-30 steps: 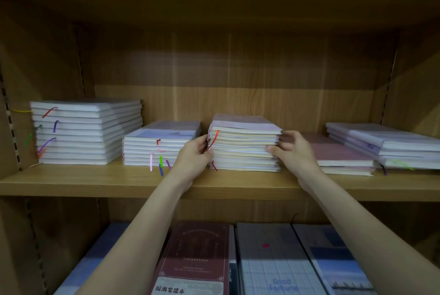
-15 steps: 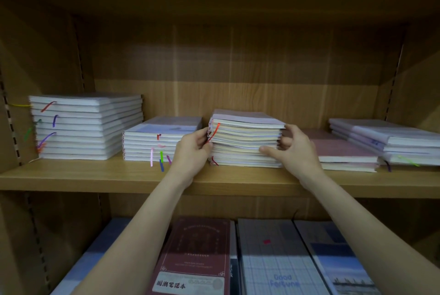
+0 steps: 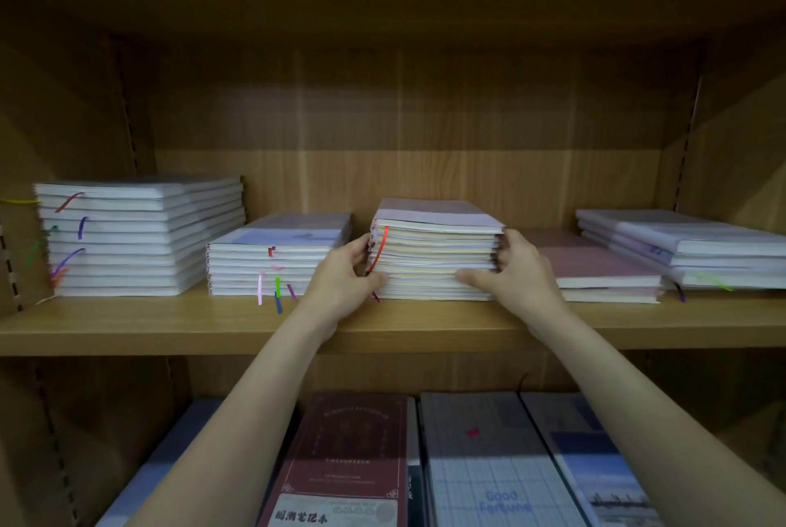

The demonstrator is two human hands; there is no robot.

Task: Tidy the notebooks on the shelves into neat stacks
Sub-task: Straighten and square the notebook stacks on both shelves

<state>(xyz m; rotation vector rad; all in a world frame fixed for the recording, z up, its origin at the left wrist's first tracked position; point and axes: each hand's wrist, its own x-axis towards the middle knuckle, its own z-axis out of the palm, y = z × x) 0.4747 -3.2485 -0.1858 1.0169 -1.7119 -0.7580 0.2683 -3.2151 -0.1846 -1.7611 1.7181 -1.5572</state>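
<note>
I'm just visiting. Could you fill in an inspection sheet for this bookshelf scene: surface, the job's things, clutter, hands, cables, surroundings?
Surface: wooden shelf, bearing five notebook stacks.
Job's things: middle stack, edges uneven, red ribbon at its left; tall stack far left; low stack beside it; pink stack and right stack, loosely fanned.
Clutter: coloured ribbons hang from several stacks.
Hands: left hand and right hand grip the middle stack's sides.
Cables: nothing seen.
Surroundings: lower shelf holds a maroon notebook and a grid notebook, lying flat.

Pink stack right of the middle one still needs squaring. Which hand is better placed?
Right. The right hand already sits between the middle stack and the pink stack; the left hand is on the far side.
</note>
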